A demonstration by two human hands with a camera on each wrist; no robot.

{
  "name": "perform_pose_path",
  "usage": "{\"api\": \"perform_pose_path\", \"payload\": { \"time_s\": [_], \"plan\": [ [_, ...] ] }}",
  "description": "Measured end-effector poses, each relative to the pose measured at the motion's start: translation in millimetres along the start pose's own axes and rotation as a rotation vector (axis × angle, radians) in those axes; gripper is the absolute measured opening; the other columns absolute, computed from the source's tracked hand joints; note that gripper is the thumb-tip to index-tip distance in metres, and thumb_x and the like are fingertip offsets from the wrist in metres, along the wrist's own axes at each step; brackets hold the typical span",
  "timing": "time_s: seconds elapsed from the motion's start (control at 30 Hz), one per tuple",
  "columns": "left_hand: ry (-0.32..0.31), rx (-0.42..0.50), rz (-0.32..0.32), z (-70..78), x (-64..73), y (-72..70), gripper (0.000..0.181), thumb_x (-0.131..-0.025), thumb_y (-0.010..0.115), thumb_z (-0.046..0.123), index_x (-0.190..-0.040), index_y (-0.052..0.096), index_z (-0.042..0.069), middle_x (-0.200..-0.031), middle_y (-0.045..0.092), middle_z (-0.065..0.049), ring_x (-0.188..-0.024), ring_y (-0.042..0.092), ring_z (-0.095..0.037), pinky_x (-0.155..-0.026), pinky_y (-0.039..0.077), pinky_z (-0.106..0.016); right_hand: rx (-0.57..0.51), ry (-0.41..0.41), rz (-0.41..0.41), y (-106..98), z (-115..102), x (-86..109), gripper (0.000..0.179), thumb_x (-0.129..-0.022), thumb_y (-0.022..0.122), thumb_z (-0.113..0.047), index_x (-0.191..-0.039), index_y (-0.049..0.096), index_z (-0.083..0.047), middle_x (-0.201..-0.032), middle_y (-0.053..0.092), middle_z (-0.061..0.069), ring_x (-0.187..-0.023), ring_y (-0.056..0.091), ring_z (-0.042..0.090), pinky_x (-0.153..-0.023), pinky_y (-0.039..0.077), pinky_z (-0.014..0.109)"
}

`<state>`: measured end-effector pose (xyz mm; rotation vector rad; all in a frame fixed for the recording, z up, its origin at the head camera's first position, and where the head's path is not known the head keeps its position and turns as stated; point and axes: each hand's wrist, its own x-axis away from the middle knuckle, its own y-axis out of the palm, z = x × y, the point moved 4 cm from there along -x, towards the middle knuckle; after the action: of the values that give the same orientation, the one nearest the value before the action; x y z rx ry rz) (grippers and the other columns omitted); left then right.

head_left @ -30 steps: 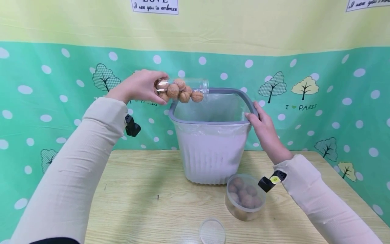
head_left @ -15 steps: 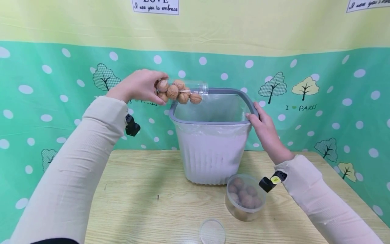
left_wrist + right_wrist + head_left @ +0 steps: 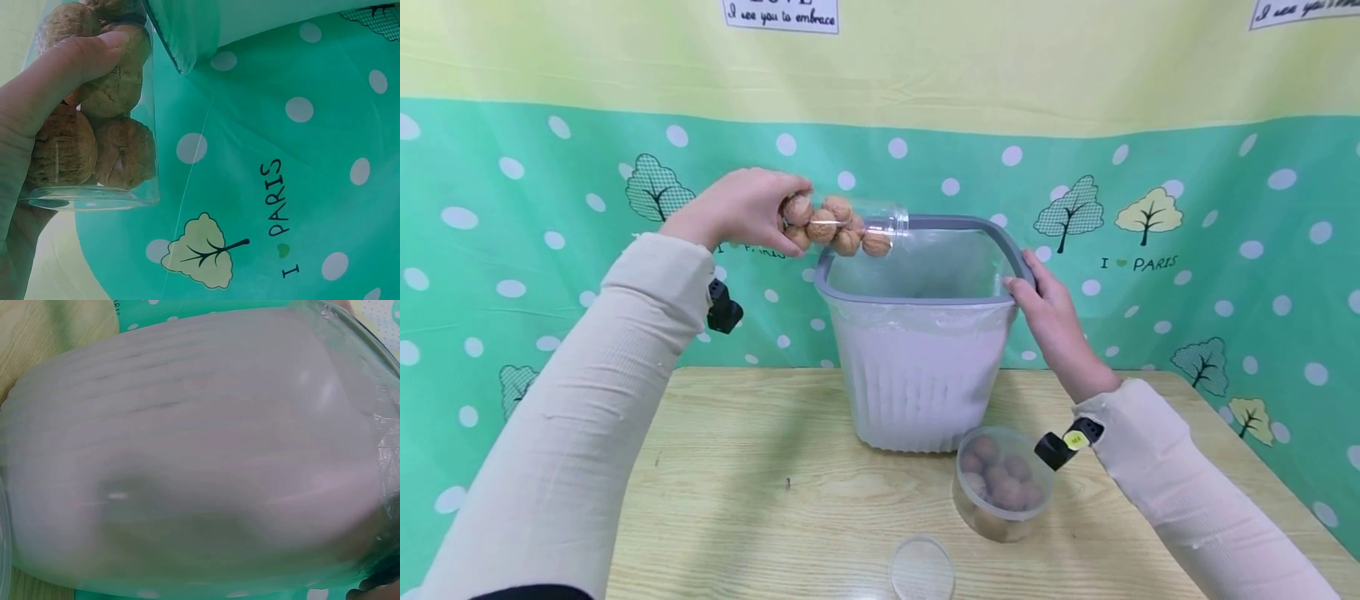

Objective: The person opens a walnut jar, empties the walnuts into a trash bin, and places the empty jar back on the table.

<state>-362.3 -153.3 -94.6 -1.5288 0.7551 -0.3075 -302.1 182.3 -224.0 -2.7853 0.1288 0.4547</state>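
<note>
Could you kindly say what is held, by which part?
The left hand holds a clear cylindrical jar near its base; the right hand, a white ribbed plastic bin by its grey rim.

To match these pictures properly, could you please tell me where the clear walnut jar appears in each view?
Head: the clear walnut jar lies sideways in the left hand, above and just left of centre.
Left wrist: upper left, gripped by that hand.
Right wrist: not in the picture, which the bin mostly fills.
Shared landmark: the green, white-dotted backdrop, at the top and bottom edges in the right wrist view.
</note>
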Motion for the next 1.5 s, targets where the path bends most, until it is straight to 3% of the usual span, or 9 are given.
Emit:
{"api": "perform_pose_path", "payload": {
  "time_s": [0.23,0.5,0.7,0.87,1.07,1.27,1.5],
  "plan": [
    [-0.003,-0.031,0.0,0.3,-1.9,-1.4,0.048,-0.068,0.08,0.031,-0.101,0.053,0.01,-0.083,0.054,-0.005,-0.077,0.049,-0.025,-0.069,0.041,-0.038,-0.002,-0.006,0.002,0.1,-0.8,-0.3,0.067,-0.095,0.045,-0.035,-0.151,0.015,-0.018,-0.157,0.015,0.0,-0.142,0.013,0.014,-0.113,0.02,0.042],
    [-0.009,-0.067,-0.046,2.9,-2.3,-1.7,0.059,-0.07,0.078,0.03,-0.117,0.051,0.006,-0.09,0.057,-0.007,-0.082,0.053,-0.025,-0.075,0.045,-0.042,-0.002,-0.016,0.004,-0.9,1.5,-0.3,0.065,-0.095,0.044,-0.034,-0.151,0.015,-0.019,-0.156,0.015,-0.001,-0.142,0.015,0.015,-0.112,0.021,0.042],
    [0.003,-0.064,-0.041,2.0,-2.5,-1.3,0.068,-0.07,0.079,0.031,-0.125,0.049,0.004,-0.092,0.059,-0.009,-0.082,0.053,-0.024,-0.076,0.046,-0.041,-0.005,-0.017,0.001,-1.2,1.8,-0.4,0.065,-0.095,0.044,-0.033,-0.151,0.015,-0.017,-0.156,0.014,0.0,-0.142,0.014,0.015,-0.114,0.02,0.042],
    [-0.013,-0.068,-0.032,1.1,-2.0,-0.5,0.064,-0.071,0.077,0.03,-0.123,0.05,0.004,-0.097,0.06,-0.01,-0.085,0.053,-0.026,-0.077,0.046,-0.043,-0.003,-0.015,-0.004,-0.5,0.6,0.7,0.065,-0.095,0.044,-0.033,-0.151,0.015,-0.018,-0.156,0.014,0.0,-0.142,0.013,0.015,-0.114,0.02,0.042],
    [-0.031,0.025,-0.015,1.4,-1.1,-1.1,0.064,-0.071,0.078,0.031,-0.124,0.05,0.007,-0.084,0.054,-0.006,-0.076,0.05,-0.022,-0.068,0.041,-0.035,-0.008,-0.025,-0.007,-0.3,-0.2,0.5,0.065,-0.095,0.044,-0.033,-0.151,0.015,-0.017,-0.156,0.014,0.0,-0.142,0.013,0.015,-0.114,0.019,0.041],
    [-0.072,0.071,0.014,-3.1,1.9,-3.1,0.068,-0.07,0.08,0.033,-0.124,0.05,0.006,-0.092,0.058,-0.009,-0.08,0.051,-0.023,-0.073,0.043,-0.037,-0.008,-0.025,-0.015,-0.2,0.2,-0.2,0.064,-0.095,0.044,-0.032,-0.151,0.015,-0.016,-0.156,0.015,0.001,-0.142,0.015,0.016,-0.114,0.019,0.042],
    [-0.064,0.117,0.04,-3.5,2.4,-2.6,0.06,-0.069,0.081,0.029,-0.116,0.053,0.006,-0.089,0.059,-0.008,-0.08,0.053,-0.024,-0.073,0.043,-0.036,-0.004,-0.019,-0.013,-1.1,-0.3,-0.2,0.064,-0.095,0.043,-0.031,-0.151,0.015,-0.017,-0.156,0.015,0.002,-0.142,0.015,0.017,-0.114,0.019,0.043]
  ]
}}
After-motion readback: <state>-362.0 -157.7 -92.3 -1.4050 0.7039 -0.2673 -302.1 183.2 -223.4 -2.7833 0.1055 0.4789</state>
